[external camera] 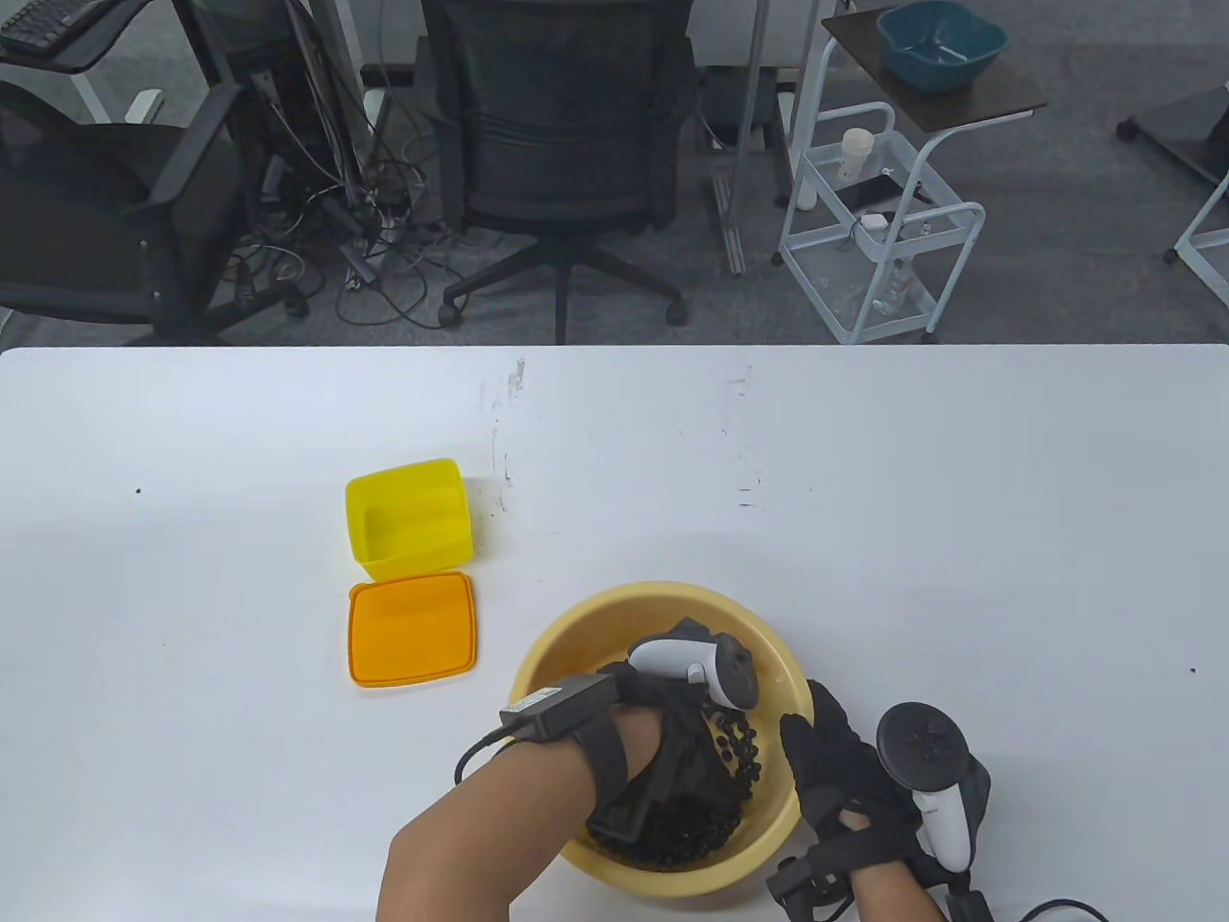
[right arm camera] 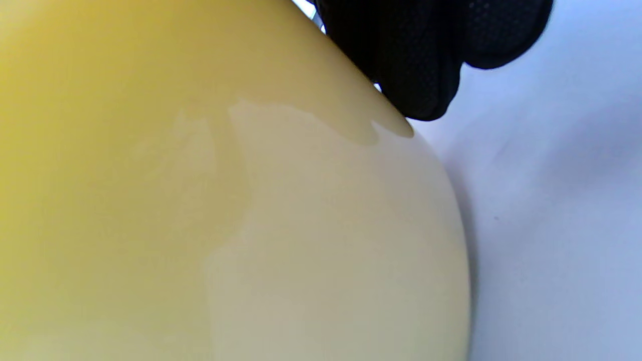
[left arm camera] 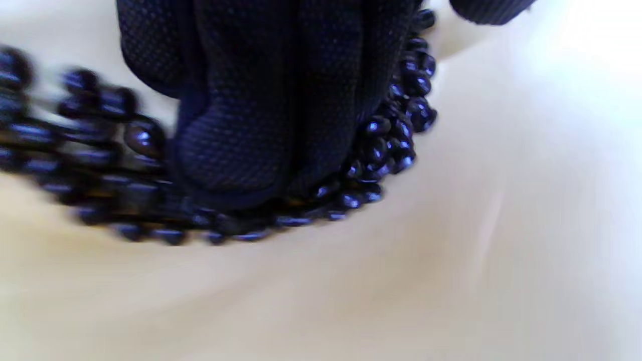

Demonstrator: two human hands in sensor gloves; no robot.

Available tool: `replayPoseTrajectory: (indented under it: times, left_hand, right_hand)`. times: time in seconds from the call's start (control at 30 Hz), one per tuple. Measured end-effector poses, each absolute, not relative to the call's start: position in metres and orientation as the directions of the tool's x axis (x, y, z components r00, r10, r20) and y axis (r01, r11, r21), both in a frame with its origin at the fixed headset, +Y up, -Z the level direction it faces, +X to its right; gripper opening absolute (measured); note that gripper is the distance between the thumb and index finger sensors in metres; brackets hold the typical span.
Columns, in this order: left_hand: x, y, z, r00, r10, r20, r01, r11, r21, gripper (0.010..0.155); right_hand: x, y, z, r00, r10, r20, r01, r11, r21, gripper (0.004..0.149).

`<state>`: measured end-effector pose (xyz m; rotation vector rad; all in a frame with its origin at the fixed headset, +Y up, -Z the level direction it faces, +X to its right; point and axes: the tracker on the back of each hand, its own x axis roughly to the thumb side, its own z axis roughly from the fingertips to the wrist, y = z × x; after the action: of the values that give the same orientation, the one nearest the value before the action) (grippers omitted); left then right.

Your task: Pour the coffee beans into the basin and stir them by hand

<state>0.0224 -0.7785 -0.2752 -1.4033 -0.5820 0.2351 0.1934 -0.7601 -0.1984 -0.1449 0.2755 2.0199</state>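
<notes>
The yellow basin [external camera: 576, 626] stands near the table's front edge with dark coffee beans [external camera: 734, 754] piled inside. My left hand [external camera: 677, 715] reaches down into it under its white tracker. In the left wrist view its gloved fingers [left arm camera: 251, 125] lie close together, pushed into the beans [left arm camera: 396, 140] against the basin's pale inner wall [left arm camera: 451, 250]; the beans at the left are blurred. My right hand [external camera: 826, 759] lies against the basin's outer right side. In the right wrist view its fingers [right arm camera: 416, 60] touch the outer wall [right arm camera: 251, 225] just below the rim.
An open, empty yellow box [external camera: 408, 519] sits to the left behind the basin, its orange lid [external camera: 413, 629] flat in front of it. The white table [external camera: 864, 528] spreads around them. Chairs and a wire trolley [external camera: 879, 230] stand beyond the far edge.
</notes>
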Motion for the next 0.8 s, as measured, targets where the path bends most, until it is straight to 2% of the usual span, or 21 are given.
replayPoseTrajectory:
  times: [0.07, 0.2, 0.33, 0.43, 0.53, 0.6, 0.7, 0.8]
  left_hand:
    - [0.024, -0.777, -0.281, 0.789, 0.593, 0.163, 0.071, 0.176, -0.982, 0.064]
    - [0.022, -0.771, -0.292, 0.757, 0.642, 0.12, -0.039, 0.229, -0.973, 0.067]
    - [0.018, -0.762, -0.298, 0.764, 0.624, 0.165, -0.095, 0.362, -0.927, 0.067]
    - [0.016, -0.755, -0.299, 0.793, 0.554, 0.255, -0.081, 0.51, -0.856, 0.066]
    - [0.015, -0.748, -0.295, 0.825, 0.379, 0.419, 0.024, 0.717, -0.696, 0.062]
    - [0.018, -0.746, -0.289, 0.796, 0.202, 0.571, 0.193, 0.809, -0.555, 0.061]
    - [0.02, -0.743, -0.282, 0.765, -0.055, 0.641, 0.385, 0.837, -0.388, 0.061]
    - [0.017, -0.742, -0.281, 0.718, -0.33, 0.613, 0.59, 0.756, -0.284, 0.061]
  right_hand:
    - [0.193, -0.76, -0.198, -0.448, 0.866, -0.222, -0.894, -0.429, 0.131, 0.065]
    - [0.193, -0.76, -0.198, -0.448, 0.866, -0.222, -0.894, -0.428, 0.131, 0.065]
    - [0.193, -0.76, -0.198, -0.448, 0.866, -0.222, -0.894, -0.428, 0.131, 0.065]
    - [0.193, -0.76, -0.198, -0.448, 0.866, -0.222, -0.894, -0.428, 0.131, 0.065]
    - [0.193, -0.76, -0.198, -0.448, 0.866, -0.222, -0.894, -0.428, 0.131, 0.065]
    - [0.193, -0.76, -0.198, -0.448, 0.866, -0.222, -0.894, -0.428, 0.131, 0.066]
    - [0.193, -0.76, -0.198, -0.448, 0.866, -0.222, -0.894, -0.428, 0.131, 0.065]
    - [0.193, -0.76, -0.199, -0.448, 0.866, -0.222, -0.894, -0.428, 0.133, 0.065]
